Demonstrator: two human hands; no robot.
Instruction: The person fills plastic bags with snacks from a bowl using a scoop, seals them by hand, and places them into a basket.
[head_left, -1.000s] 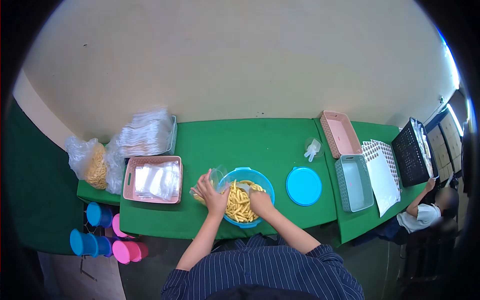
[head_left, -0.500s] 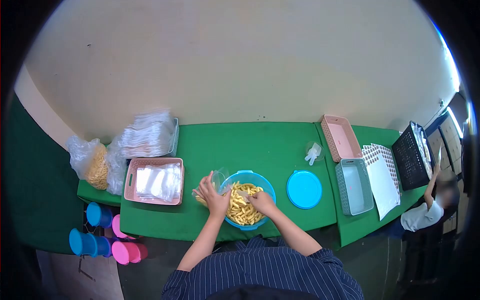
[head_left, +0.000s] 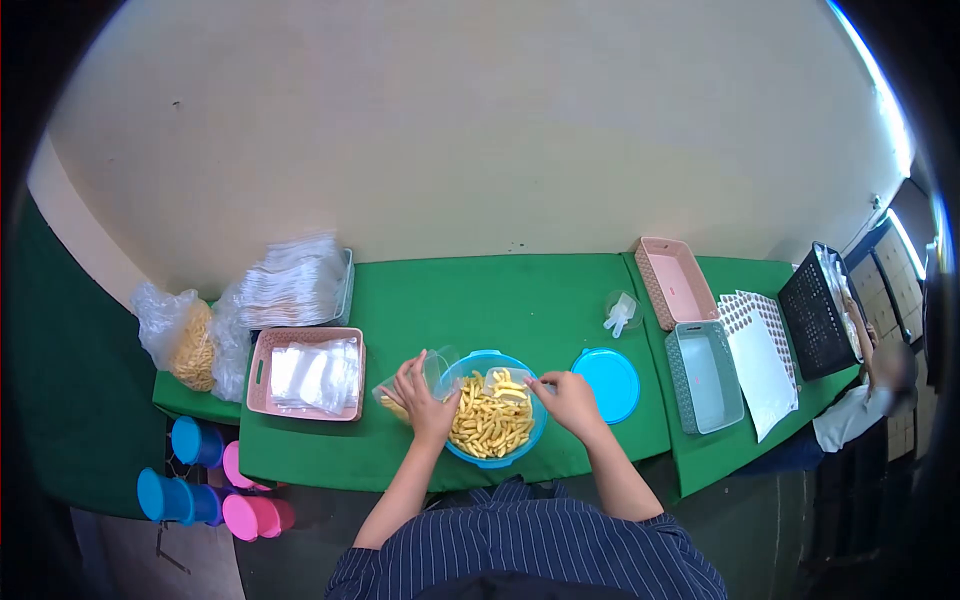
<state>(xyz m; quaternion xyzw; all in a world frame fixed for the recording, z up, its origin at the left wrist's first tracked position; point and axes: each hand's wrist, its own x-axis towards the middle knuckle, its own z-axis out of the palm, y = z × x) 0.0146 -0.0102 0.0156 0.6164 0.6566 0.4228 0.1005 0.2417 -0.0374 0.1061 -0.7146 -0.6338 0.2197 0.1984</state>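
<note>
A blue tub (head_left: pixel 488 357) full of yellow finger-shaped puffed snacks (head_left: pixel 487 428) stands at the table's front. My right hand (head_left: pixel 572 402) grips the handle of a clear scoop (head_left: pixel 508 384), which carries several puffs above the tub's right half. Closed round a clear plastic bag (head_left: pixel 388 391) at the tub's left side is my left hand (head_left: pixel 424 407). Some snacks show in the bag's lower end. A clear, wide rim (head_left: pixel 440 364) sticks out past the left fingers toward the tub. The blue lid (head_left: pixel 607 386) lies flat right of the tub.
On the left are a pink basket (head_left: pixel 258 400) of clear bags, stacked white packets (head_left: pixel 295 280) and a big bag of snacks (head_left: pixel 193 350). Rightward stand a pink basket (head_left: pixel 677 285), a grey-green basket (head_left: pixel 706 380), sticker sheets (head_left: pixel 758 350) and a black crate (head_left: pixel 815 315). A person (head_left: pixel 850 425) is beside it.
My right hand has come up and right out of the snacks, with puffs now in the scoop. My left hand stays at the tub's left. The person at right has lowered an arm toward the crate.
</note>
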